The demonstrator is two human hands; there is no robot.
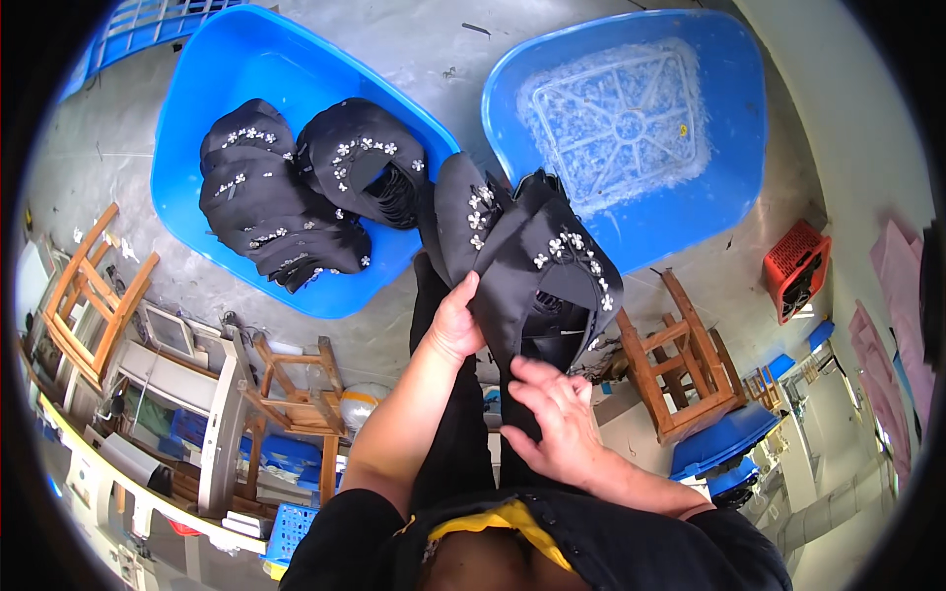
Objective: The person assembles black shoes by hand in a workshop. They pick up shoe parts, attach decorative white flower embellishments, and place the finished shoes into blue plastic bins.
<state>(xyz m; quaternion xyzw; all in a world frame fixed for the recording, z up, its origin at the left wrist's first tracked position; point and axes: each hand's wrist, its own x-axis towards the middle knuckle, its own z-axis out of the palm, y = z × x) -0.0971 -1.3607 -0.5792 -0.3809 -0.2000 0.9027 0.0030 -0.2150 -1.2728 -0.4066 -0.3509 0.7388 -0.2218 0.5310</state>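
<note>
A stack of black satin pieces [512,256], which look like shoe uppers with white flower-shaped beads round their openings, is held up in front of me. My left hand [458,323] grips its left side, the thumb lying on top of the fabric. By the stack's near edge is my right hand [554,412], its fingers apart and the fingertips at or just above the dark fabric; whether they touch cannot be made out. More beaded black uppers [266,202] lie in bundles inside the left blue tub [182,118]. The stack overlaps the rims of both tubs.
A second blue tub [734,118], its bottom scuffed white, stands at the far right. Wooden stools [680,369] are upturned or tilted on both sides. A red basket [796,266] sits near the right wall, and a cluttered workbench [177,384] lies at the left.
</note>
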